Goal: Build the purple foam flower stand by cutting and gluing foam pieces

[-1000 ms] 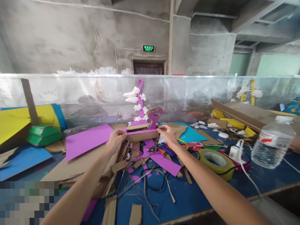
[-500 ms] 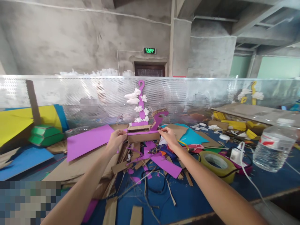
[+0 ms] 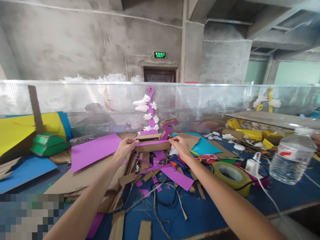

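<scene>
A cardboard craft model point(image 3: 153, 146) with a purple-topped box base stands in the middle of the blue table. From it rises a purple stem point(image 3: 150, 110) carrying white paper flowers, with a purple hook-shaped piece point(image 3: 170, 128) beside it. My left hand point(image 3: 126, 149) pinches the left end of the base. On the right end, my right hand point(image 3: 178, 146) grips the base with fingers closed. Both forearms reach in from the bottom of the view.
Purple paper sheet point(image 3: 93, 150), cardboard scraps point(image 3: 140, 186) and strips lie around the model. A tape roll point(image 3: 231, 175), white charger with cable point(image 3: 251, 164) and water bottle point(image 3: 291, 155) sit at right. A green box point(image 3: 47, 143) is at left. A perforated metal screen point(image 3: 75, 100) runs behind.
The hook-shaped purple piece has tilted slightly to the right. Both hands stay on the ends of the base. The view shifted a little.
</scene>
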`<state>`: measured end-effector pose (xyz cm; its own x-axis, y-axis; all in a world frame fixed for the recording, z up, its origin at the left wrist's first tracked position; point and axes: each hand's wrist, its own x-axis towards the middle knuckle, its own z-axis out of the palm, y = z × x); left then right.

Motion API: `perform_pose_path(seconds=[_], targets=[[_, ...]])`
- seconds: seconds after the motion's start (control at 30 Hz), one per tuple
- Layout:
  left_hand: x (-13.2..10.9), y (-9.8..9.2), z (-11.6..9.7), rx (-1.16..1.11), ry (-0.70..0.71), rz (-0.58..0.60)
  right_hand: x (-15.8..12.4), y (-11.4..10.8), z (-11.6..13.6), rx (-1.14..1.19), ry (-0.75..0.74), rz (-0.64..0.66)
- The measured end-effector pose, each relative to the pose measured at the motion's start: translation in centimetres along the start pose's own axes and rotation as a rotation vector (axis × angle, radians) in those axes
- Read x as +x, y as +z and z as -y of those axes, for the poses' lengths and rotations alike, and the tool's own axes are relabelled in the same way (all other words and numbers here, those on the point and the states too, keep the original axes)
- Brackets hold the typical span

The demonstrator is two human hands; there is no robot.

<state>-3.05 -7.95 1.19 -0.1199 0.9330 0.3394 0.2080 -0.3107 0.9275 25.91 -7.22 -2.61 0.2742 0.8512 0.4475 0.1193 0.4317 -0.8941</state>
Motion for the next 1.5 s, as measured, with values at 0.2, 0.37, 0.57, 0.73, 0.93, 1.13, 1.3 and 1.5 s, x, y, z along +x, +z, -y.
perform_pose_path(seconds=[0.2, 0.37, 0.57, 0.73, 0.93, 1.13, 1.3, 1.5], targets=[[0.9, -0.2, 1.5, 0.097, 0.122, 0.002, -0.2, 0.0, 0.4, -0.076, -0.011, -0.018], [1.3, -0.4, 1.7, 0.122, 0.163, -0.011, 0.0, -0.1, 0.3, -0.075, -0.001, -0.011], [1.2, -0.5, 1.8, 0.146, 0.179, -0.021, 0.2, 0.0, -0.2, -0.053, -0.002, -0.021], [1.3, -0.6, 2.2, 0.116, 0.158, -0.012, 0.0, 0.0, 0.3, -0.077, -0.025, -0.021], [1.1, -0.8, 1.8, 0.003, 0.11, 0.007, 0.1, 0.1, 0.2, -0.034, -0.026, 0.002], [0.9, -0.9, 1.3, -0.107, 0.033, 0.003, 0.0, 0.2, 0.2, 0.068, 0.071, 0.024], [0.7, -0.9, 0.8, -0.06, 0.063, 0.023, 0.6, 0.3, 0.1, 0.267, 0.193, 0.075], [0.5, -0.8, 0.2, -0.018, 0.122, 0.055, 1.1, 0.1, -0.1, 0.336, 0.21, 0.088]])
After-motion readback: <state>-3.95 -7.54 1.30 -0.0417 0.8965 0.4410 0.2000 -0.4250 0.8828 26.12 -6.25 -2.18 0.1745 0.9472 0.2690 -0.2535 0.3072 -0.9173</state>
